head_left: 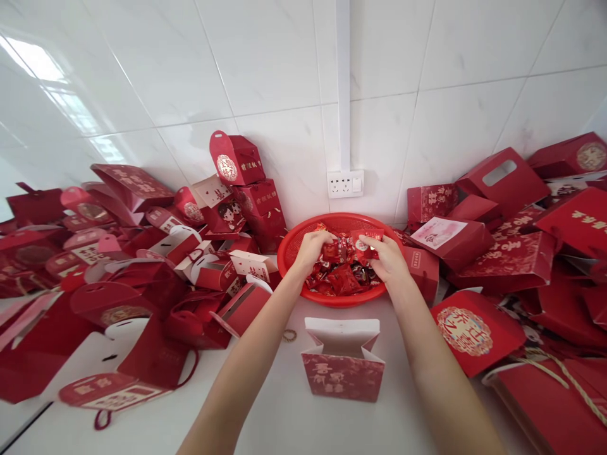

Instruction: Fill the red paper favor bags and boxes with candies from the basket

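Observation:
A red plastic basket (284,253) holds many small candies (344,280) in shiny red wrappers. Over its left side, my left hand (313,248) is closed, with a red candy packet at its fingertips. My right hand (389,258), above the basket's right side, pinches a red candy packet (363,245) with a pale round print. The palms and some fingers are hidden from this angle. Between my forearms, in front of the basket, a red paper gift box (342,378) with pale lettering stands upright, its top open and its inside white.
Heaped red gift boxes (137,278) cover the left of the white table, some with flaps up. More boxes (502,259) are piled on the right. A small ring-shaped band (289,335) lies near my left forearm. Behind is a tiled wall with a socket (345,184).

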Motion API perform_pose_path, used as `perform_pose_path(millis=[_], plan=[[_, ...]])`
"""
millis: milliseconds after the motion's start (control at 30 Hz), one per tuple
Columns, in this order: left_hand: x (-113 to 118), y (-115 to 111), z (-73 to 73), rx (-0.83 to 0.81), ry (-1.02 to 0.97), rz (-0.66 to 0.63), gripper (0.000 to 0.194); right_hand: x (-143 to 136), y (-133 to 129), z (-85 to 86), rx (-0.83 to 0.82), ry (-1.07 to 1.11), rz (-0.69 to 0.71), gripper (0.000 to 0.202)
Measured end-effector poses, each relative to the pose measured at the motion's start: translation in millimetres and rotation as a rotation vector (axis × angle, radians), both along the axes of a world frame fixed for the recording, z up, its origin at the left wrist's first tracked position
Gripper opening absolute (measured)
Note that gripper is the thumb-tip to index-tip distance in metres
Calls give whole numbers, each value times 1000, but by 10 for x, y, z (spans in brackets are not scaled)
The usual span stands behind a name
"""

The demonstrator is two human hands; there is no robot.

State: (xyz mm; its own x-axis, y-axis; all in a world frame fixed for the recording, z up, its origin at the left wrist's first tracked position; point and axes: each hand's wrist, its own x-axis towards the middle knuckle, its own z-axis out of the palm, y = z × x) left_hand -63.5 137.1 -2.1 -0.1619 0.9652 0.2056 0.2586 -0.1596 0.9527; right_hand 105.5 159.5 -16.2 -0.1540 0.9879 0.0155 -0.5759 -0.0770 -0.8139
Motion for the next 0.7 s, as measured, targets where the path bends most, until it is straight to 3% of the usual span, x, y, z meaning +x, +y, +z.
perform_pose_path(millis=[167,300,467,600,700], plan=[[-112,155,-5,-25,159,60,32,20,0,24,-32,3,-6,25],[-117,279,61,-86,424,-50,24,25,-6,37,-46,17,-31,26],[-110,412,-4,-236,673,-173,40,20,13,32,-60,29,-56,27],[-205,451,-123,-283,715,-174,24,11,29,26,-62,34,-46,25],[-276,442,-149,-219,635,-166,17,6,34,19,-56,40,-28,22]])
